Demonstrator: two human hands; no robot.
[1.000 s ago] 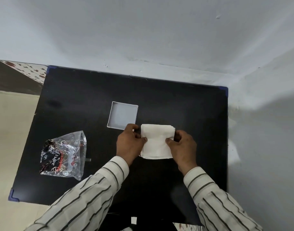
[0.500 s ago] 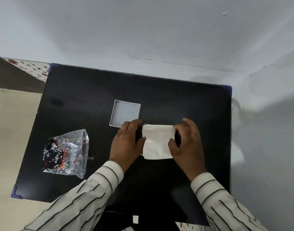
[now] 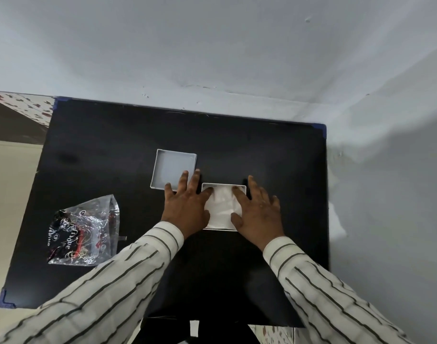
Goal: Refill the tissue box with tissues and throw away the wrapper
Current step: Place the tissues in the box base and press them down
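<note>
White tissues are sitting down inside the open tissue box right now, and both hands are spread flat on top pressing them in. So this looks like the stuffing step, basically the tail end of the refill. The left hand is open with fingers splayed, its thumb side over the left edge of the stack and its fingertips reaching past onto the near corner of the lid, which lies open-side up just beyond and to the left of that hand. The right hand is open too, palm down, index finger and thumb on the right part of the stack, the rest of it hanging off the box's right side onto the black table. Neither hand is gripping anything. Next up, I'd guess, is grabbing that lid and fitting it over the box, which needs the tissues tucked below the rim first. The crinkly printed wrapper is well off to the left of the left hand, not yet binned, and no bin in sight
</note>
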